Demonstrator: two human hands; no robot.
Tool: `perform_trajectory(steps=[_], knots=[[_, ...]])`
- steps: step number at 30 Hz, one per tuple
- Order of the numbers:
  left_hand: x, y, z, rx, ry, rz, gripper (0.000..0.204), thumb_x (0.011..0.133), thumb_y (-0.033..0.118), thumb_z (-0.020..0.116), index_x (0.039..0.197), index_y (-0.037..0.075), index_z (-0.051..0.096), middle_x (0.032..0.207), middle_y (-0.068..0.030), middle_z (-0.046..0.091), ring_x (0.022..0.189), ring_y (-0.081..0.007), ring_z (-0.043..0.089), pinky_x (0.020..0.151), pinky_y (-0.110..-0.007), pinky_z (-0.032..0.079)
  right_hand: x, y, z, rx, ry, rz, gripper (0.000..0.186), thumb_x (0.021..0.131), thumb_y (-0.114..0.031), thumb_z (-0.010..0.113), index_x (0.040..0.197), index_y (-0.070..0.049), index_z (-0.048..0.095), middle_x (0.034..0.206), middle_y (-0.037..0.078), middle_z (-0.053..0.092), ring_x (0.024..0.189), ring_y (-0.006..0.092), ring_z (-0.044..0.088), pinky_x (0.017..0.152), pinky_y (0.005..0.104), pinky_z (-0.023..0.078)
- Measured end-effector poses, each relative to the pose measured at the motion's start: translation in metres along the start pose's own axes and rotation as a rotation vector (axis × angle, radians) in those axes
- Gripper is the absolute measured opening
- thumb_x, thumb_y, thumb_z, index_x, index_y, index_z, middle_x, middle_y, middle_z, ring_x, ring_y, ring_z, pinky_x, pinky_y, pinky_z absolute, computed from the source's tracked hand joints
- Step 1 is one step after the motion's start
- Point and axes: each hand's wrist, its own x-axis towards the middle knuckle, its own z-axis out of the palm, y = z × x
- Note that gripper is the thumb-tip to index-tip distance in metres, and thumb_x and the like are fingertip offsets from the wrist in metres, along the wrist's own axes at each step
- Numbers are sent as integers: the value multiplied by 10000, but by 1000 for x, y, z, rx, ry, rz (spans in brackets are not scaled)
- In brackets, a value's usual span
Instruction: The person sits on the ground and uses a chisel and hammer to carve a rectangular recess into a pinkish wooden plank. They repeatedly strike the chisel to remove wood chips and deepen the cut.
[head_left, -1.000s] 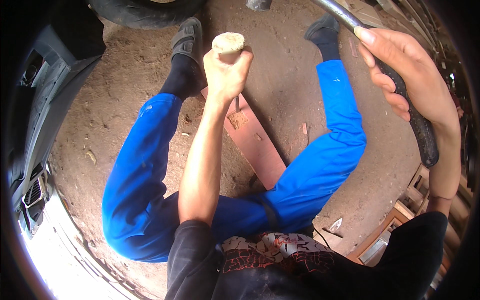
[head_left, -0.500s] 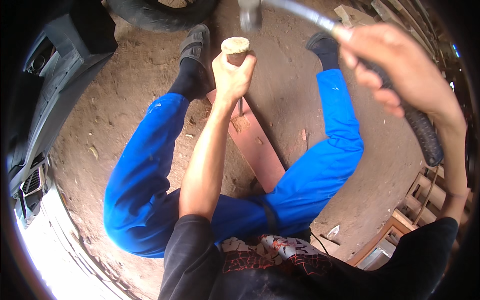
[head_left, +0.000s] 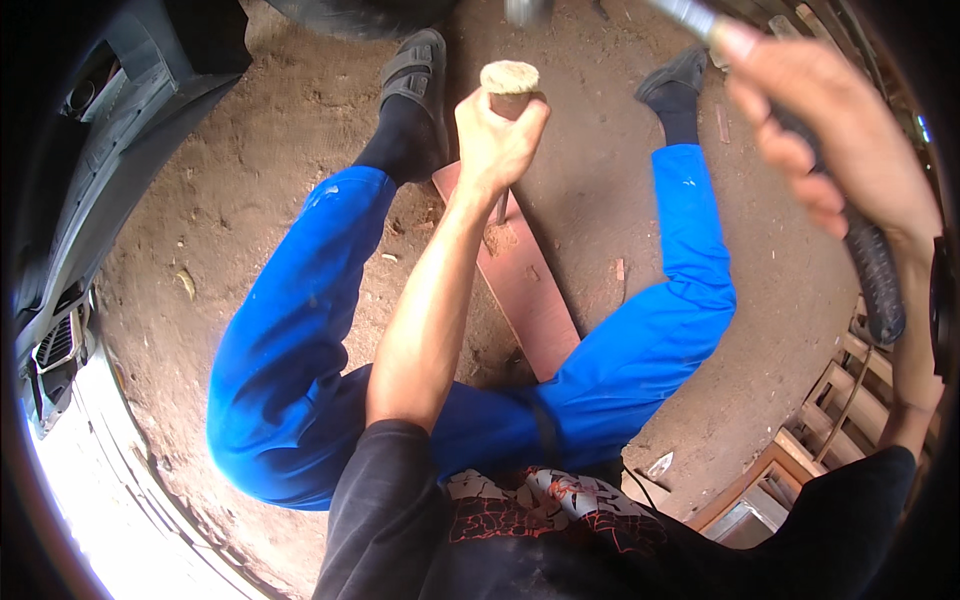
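Note:
My left hand (head_left: 497, 145) is wrapped round the handle of a chisel (head_left: 511, 78), whose pale, frayed butt end sticks up above my fist. Its metal shank runs down to a reddish wooden board (head_left: 540, 310), where a rough, chipped patch with shavings surrounds the tip. That board slants across the ground between my legs. Up at the right, my right hand (head_left: 820, 120) grips a hammer (head_left: 880, 290) by its black handle. The blurred hammer head shows only partly at the top edge, above the chisel's butt and apart from it.
A black tyre (head_left: 365, 12) lies at the far edge, left of centre. Dark vehicle-like panels (head_left: 130, 120) stand along the left. Stacked wood pieces (head_left: 850, 400) and a wooden frame (head_left: 745, 490) are on the right. Small wood scraps dot the dirt floor (head_left: 270, 180).
The hammer has shifted up, its head now partly out of view. The whole scene sits slightly differently as the camera turned. My left hand still grips the chisel on the board.

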Motion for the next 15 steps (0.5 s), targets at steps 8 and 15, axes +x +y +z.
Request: perform_trajectory(steps=[8, 15], knots=[[5, -14, -12, -48, -2, -90, 202, 776, 160, 667, 862, -23, 650, 752, -80, 680, 715, -117, 618, 706, -303, 518, 18, 8, 36, -133, 53, -53, 495, 1026, -567, 402, 833, -119, 487, 600, -50, 498, 434, -6, 477, 342, 167, 383], [3, -8, 31, -238, -45, -86, 180, 762, 147, 654, 807, -25, 630, 697, -46, 643, 662, -100, 572, 651, -293, 493, 25, 32, -51, -12, -11, -134, 513, 1019, -586, 408, 862, -110, 521, 574, -46, 501, 455, 21, 526, 390, 181, 445]])
